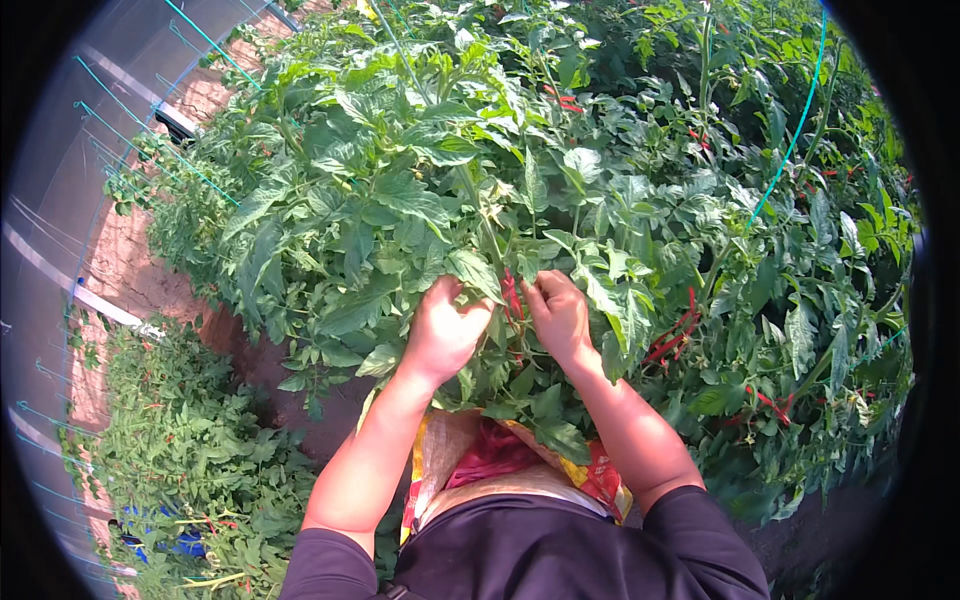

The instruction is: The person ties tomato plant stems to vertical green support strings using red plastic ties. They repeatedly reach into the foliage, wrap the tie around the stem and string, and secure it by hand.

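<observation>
A tomato plant's stem (487,225) rises in front of me among broad green leaves. Around its lower part runs a red tie strip (512,296), with loose ends hanging below. My left hand (442,334) is just left of the strip, fingers curled and thumb towards the stem; a leaf (476,274) partly covers its fingertips. On the other side, my right hand (559,311) has its thumb and forefinger bent close to the strip. Whether either hand grips the strip is not visible. An open woven bag (450,442) at my waist contains dark red strips (491,454).
Dense tomato plants (795,300) continue to the right, several with red ties (679,334). A turquoise string (796,124) hangs there. At left are plastic sheeting (45,180), bare soil (127,255) and another plant row (187,442), with a blue object (187,544) among the leaves.
</observation>
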The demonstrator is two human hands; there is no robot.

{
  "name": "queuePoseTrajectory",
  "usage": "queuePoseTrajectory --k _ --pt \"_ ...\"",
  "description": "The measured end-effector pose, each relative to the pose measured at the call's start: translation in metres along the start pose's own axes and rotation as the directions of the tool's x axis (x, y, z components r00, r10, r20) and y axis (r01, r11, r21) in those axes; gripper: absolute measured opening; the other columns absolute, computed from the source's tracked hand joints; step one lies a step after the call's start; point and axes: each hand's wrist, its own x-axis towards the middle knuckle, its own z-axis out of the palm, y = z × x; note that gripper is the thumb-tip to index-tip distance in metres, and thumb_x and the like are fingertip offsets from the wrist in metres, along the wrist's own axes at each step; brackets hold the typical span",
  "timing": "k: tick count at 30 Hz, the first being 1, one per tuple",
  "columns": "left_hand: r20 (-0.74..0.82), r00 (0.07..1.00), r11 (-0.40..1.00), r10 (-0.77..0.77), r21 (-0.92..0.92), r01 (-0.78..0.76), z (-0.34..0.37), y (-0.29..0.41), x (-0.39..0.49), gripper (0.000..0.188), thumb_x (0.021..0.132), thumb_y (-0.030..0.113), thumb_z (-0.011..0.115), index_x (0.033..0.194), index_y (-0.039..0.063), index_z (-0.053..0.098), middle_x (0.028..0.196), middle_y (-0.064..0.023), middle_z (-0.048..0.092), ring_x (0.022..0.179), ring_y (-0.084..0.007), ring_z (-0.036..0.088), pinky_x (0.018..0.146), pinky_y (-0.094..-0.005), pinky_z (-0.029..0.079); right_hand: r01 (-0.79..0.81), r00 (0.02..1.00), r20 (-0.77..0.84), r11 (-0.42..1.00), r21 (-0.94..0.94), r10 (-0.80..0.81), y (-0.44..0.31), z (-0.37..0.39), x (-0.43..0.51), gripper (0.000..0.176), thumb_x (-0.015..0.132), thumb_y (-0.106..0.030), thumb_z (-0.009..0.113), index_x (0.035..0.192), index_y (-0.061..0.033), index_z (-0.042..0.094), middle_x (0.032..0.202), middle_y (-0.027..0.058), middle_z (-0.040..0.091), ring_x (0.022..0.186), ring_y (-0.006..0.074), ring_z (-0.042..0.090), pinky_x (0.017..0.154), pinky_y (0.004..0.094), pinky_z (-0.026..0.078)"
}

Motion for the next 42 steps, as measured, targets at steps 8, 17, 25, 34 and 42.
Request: queuePoseTrajectory --k 8,17,25,34,42 --pt "-0.040 0.997 0.667 0.066 -0.741 -0.074 -0.013 0.007 -0.014 0.082 0.090 -0.006 0.048 0.160 0.017 0.012 0.150 -0.0206 0.039 0.125 -0.0297 0.054 0.105 -0.0439 0.045 0.289 0.922 0.044 0.605 -0.742 -0.385 -0.023 0.014 0.016 0.024 0.090 -0.026 0.068 0.082 -0.0045 0.062 0.075 0.0106 0.063 0.068 0.0311 0.068 0.057 0.0406 0.055" --pt "0.505 0.820 0.794 0.270 -0.599 0.107 -0.075 -0.018 -0.111 0.091 0.090 -0.002 0.059 0.162 0.018 0.006 0.142 -0.0163 0.053 0.115 -0.0200 0.062 0.097 -0.0337 0.049 0.098 0.988 0.000 0.632 -0.769 -0.153 0.009 0.002 0.098 0.023 0.084 -0.020 0.067 0.098 -0.0021 0.069 0.087 0.0246 0.069 0.081 0.0415 0.068 0.072 0.0481 0.054" --pt "0.504 0.856 0.860 0.115 -0.482 0.169 -0.193 -0.145 -0.189 0.058 0.091 0.005 0.061 0.147 0.010 0.046 0.112 -0.0075 0.071 0.093 -0.0130 0.069 0.086 -0.0297 0.056 0.008 0.954 -0.278 0.938 -0.346 -0.111 0.001 -0.018 0.060 0.018 0.088 -0.015 0.064 0.101 -0.0017 0.068 0.088 0.0191 0.068 0.078 0.0340 0.061 0.069 0.0425 0.049" --pt "0.404 0.883 0.667 -0.238 -0.594 0.451 -0.275 -0.257 -0.245 0.036 0.094 0.001 0.059 0.130 -0.002 0.058 0.107 -0.0086 0.070 0.098 -0.0127 0.065 0.089 -0.0290 0.054 -0.067 0.866 -0.500 0.985 -0.158 -0.021 0.009 0.025 -0.009 0.014 0.093 -0.013 0.061 0.102 -0.0047 0.067 0.086 0.0100 0.068 0.068 0.0194 0.055 0.062 0.0325 0.045" --pt "0.397 0.890 0.626 -0.226 -0.641 0.445 -0.282 -0.295 -0.250 0.030 0.096 0.000 0.057 0.125 -0.002 0.059 0.105 -0.0088 0.070 0.092 -0.0125 0.065 0.084 -0.0282 0.054 -0.276 0.891 -0.401 0.956 -0.103 0.214 0.003 0.000 -0.126 0.012 0.097 -0.012 0.058 0.103 -0.0074 0.067 0.084 0.0019 0.068 0.059 0.0064 0.049 0.056 0.0235 0.042"
